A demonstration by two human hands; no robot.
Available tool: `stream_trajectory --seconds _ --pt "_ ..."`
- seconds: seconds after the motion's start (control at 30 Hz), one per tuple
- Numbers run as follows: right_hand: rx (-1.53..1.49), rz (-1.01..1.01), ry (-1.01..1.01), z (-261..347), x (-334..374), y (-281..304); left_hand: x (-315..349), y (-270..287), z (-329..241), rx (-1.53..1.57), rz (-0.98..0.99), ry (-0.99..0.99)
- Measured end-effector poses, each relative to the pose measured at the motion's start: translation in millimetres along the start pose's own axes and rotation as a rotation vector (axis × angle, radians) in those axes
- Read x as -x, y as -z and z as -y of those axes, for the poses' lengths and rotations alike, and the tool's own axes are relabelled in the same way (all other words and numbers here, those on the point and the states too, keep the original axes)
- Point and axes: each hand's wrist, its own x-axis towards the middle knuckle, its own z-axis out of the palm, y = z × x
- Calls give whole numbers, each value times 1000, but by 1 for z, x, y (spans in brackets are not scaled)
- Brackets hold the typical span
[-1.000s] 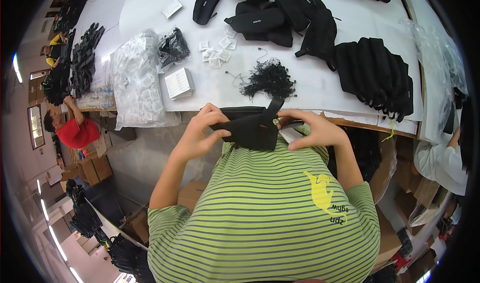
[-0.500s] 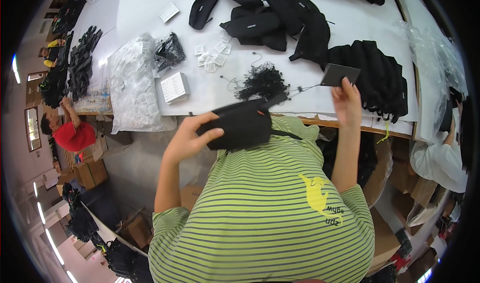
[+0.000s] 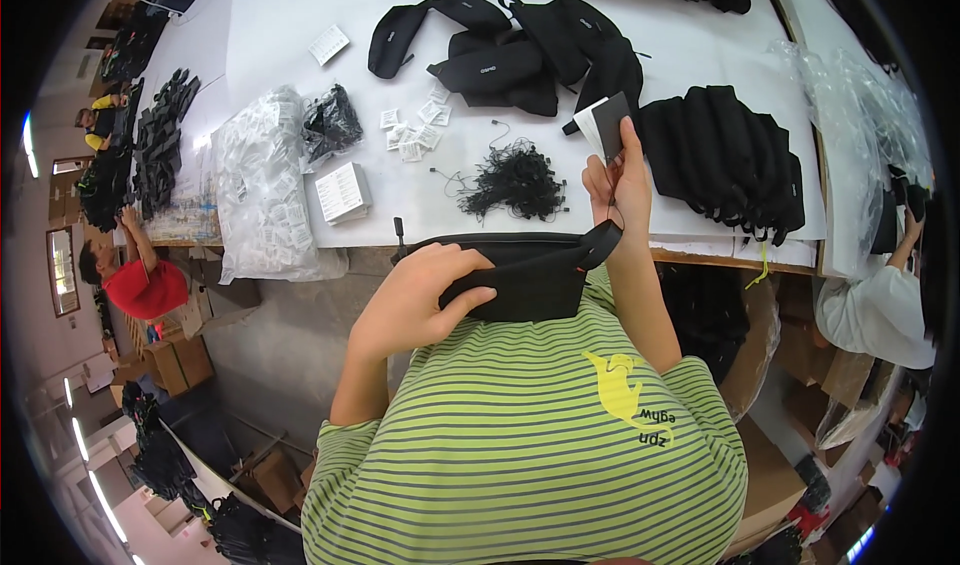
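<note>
In front of my body I hold a black waist bag (image 3: 540, 293), its long zip edge running level along the top. My left hand (image 3: 425, 295) is closed round the bag's left part, thumb and fingers on its front panel. Above the bag's right end, my right hand (image 3: 622, 180) pinches a black hang tag (image 3: 612, 125), whose white inner or back face also shows. A thin dark cord runs from the tag down to the strap loop (image 3: 602, 245) at the bag's end. Close by on the table lies a tangle of black tag strings (image 3: 515, 180).
Several black bags (image 3: 495, 70) lie across the table (image 3: 400, 200), with a row of stacked bags (image 3: 720, 155) at right. To the left are a clear bag of white sachets (image 3: 262, 155), loose sachets (image 3: 410, 137) and a stack of white cards (image 3: 343, 193). Other people work at both sides.
My right hand has moved left with the hang tag, over the bag's end, and the tag's white side has turned into view. The bag now lies more level in my left hand.
</note>
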Motion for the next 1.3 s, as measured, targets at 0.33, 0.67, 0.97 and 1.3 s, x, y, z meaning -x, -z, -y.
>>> stream_trajectory --seconds 0.33,0.67,0.97,1.3 --pt "86 3 102 3 3 8 -4 1 -2 -22 -8 -27" --pt "1868 1033 622 50 46 -21 -27 -9 -12 -137 -117 -255" --pt "1912 1023 161 61 47 -9 -57 -21 59 462 -121 13" --pt "1737 884 444 70 56 8 -86 -51 300 -291 -787 644"
